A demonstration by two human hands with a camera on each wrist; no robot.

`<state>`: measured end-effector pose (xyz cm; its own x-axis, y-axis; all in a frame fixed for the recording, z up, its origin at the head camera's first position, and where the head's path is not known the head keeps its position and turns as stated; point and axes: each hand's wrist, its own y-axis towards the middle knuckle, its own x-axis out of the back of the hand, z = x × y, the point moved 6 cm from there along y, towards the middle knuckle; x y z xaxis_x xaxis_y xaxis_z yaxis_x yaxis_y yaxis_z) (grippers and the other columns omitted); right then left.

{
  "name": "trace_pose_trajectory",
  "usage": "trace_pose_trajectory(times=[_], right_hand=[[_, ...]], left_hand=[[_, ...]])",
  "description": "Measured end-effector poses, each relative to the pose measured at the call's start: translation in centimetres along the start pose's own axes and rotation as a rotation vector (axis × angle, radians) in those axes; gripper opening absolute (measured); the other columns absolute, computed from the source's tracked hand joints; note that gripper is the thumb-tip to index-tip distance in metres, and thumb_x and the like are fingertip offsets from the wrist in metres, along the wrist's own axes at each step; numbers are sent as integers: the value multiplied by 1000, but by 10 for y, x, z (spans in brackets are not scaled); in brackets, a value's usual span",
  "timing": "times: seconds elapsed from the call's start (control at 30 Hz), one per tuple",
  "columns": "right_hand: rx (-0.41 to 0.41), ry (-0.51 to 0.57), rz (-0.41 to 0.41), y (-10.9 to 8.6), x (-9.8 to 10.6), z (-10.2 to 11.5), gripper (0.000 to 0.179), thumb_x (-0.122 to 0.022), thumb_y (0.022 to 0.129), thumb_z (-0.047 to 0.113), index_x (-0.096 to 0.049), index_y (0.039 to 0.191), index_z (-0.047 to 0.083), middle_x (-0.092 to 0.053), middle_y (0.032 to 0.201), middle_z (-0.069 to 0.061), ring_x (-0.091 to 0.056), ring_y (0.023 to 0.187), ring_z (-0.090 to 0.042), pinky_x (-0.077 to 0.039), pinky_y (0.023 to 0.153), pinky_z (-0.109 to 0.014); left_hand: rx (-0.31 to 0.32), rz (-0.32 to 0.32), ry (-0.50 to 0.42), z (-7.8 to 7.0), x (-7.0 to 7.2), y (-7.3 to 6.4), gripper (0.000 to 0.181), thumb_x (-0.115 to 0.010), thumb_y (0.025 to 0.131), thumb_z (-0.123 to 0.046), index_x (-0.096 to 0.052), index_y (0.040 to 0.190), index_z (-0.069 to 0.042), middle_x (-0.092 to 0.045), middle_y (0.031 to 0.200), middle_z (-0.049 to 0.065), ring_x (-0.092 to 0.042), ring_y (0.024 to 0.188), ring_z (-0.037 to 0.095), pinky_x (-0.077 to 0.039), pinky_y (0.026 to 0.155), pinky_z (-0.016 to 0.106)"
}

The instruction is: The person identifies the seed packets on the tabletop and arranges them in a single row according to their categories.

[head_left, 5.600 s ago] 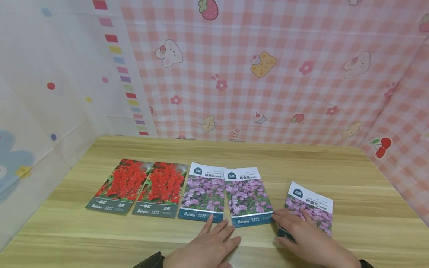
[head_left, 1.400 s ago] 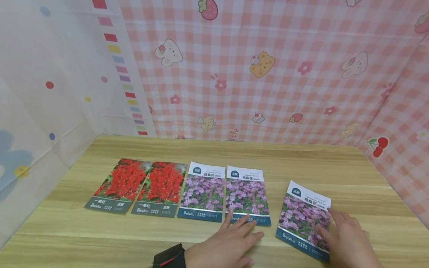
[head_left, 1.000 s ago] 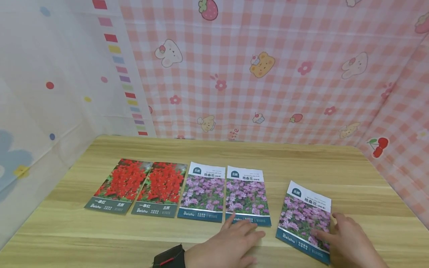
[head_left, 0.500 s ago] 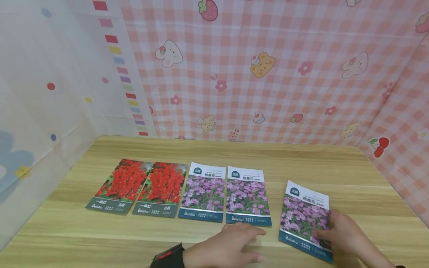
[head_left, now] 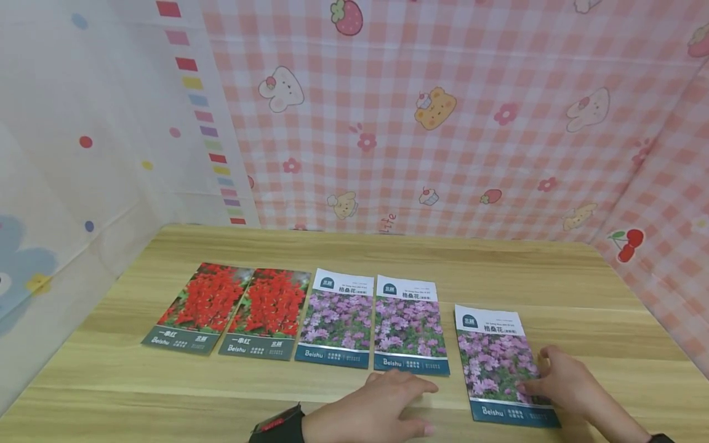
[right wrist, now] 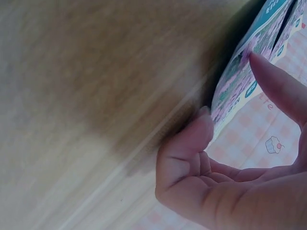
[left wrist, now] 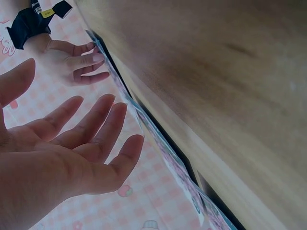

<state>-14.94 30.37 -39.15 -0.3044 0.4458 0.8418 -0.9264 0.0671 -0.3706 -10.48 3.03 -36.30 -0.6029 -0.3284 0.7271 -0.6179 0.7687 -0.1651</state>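
Note:
My right hand (head_left: 562, 381) is at the right edge of a seed packet (head_left: 495, 363) with purple flowers and a white top. Its thumb lies on the packet's face and its curled fingers are at the edge; the right wrist view shows this pinch on the packet (right wrist: 240, 72). Just in front of another purple-flower packet (head_left: 411, 323) my left hand (head_left: 376, 406) hovers, palm down, with loosely spread fingers and nothing in them. Left of that packet lies one more purple-flower packet (head_left: 336, 317). Two red-flower packets, the inner one (head_left: 268, 311) and the outer one (head_left: 202, 307), finish the row.
The packets lie on a wood-grain table (head_left: 388, 249). A pink checked cloth (head_left: 388, 154) hangs behind it, and a white patterned cloth (head_left: 122, 184) at the left. A gap of bare table separates the rightmost packet from the row.
The rightmost packet has shifted left and turned straighter with my right hand. My left hand has drawn back off the fourth packet, which was earlier straightened beside its neighbour.

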Motion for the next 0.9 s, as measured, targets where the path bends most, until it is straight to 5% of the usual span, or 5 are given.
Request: trace_pose_trajectory(times=[0.33, 0.57, 0.9], right_hand=[[-50, 104, 26, 0, -4, -7, 61, -79, 70, 28, -45, 100, -13, -53, 83, -15, -49, 75, -25, -44, 64, -37], [90, 275, 25, -9, -2, -8, 16, -64, 81, 3, -49, 76, 0, -47, 66, -2, -44, 60, -16, -39, 50, -25], [167, 491, 172, -14, 1, -14, 7, -49, 89, 2, -50, 87, -5, -51, 71, 0, -47, 63, -11, -44, 54, -25]], left_hand=[[6, 4, 18, -1, -2, -2, 44, -57, 89, -37, -51, 129, -19, -51, 126, -9, -43, 117, 11, -38, 89, 32], [20, 6, 6, -1, -2, -3, 43, -57, 89, -37, -51, 129, -21, -50, 125, -10, -44, 115, 9, -38, 88, 29], [-4, -16, 10, -1, 0, -2, 42, -57, 90, -36, -53, 127, -17, -52, 124, -9, -44, 117, 10, -39, 89, 31]])
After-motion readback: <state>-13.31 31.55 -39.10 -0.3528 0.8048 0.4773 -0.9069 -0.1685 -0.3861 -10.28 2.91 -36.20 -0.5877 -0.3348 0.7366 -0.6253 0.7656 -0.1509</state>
